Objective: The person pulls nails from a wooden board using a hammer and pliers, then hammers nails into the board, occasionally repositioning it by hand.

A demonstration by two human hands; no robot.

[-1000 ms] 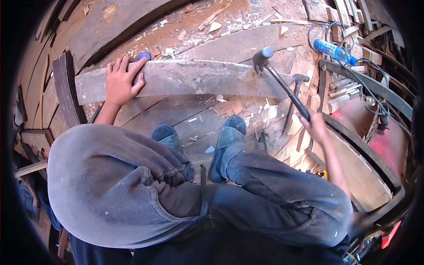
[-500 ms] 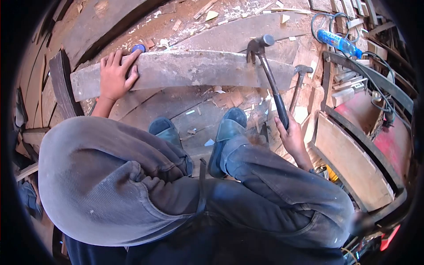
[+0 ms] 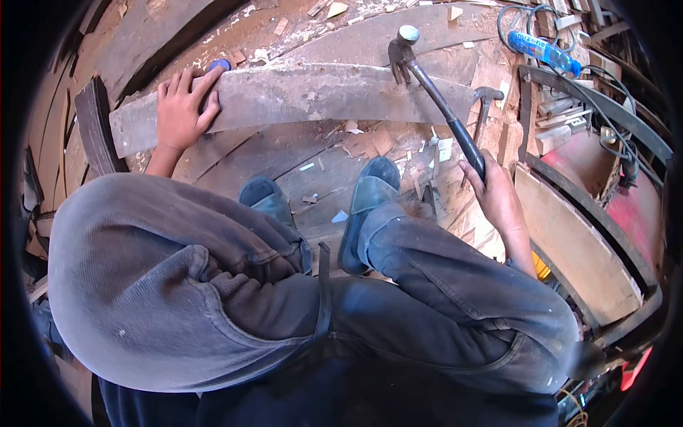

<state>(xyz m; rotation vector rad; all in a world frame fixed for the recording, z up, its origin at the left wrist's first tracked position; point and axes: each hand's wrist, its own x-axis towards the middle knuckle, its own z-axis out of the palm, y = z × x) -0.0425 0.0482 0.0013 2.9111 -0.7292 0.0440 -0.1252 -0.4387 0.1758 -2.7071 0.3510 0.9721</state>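
A long, weathered, slightly curved plank [image 3: 306, 96] lies across the ground in front of my feet. My left hand [image 3: 181, 110] presses flat on its left end, fingers spread. My right hand [image 3: 498, 196] grips the black handle of a claw hammer [image 3: 430, 89]. The hammer head is raised just above the plank's right end. My knees in grey jeans fill the lower view, and my two blue sandals [image 3: 366, 206] rest on boards below the plank.
A second hammer [image 3: 484, 107] lies right of the plank among wood chips. A blue water bottle [image 3: 544, 50] and coiled cable sit at the upper right. Curved wooden pieces [image 3: 576, 242] and a red surface [image 3: 626, 213] are at right. A blue cap [image 3: 219, 64] lies by my left fingers.
The hammer went from raised to down on the plank's right end, and is now lifted again, head higher and farther. My left hand stayed on the plank.
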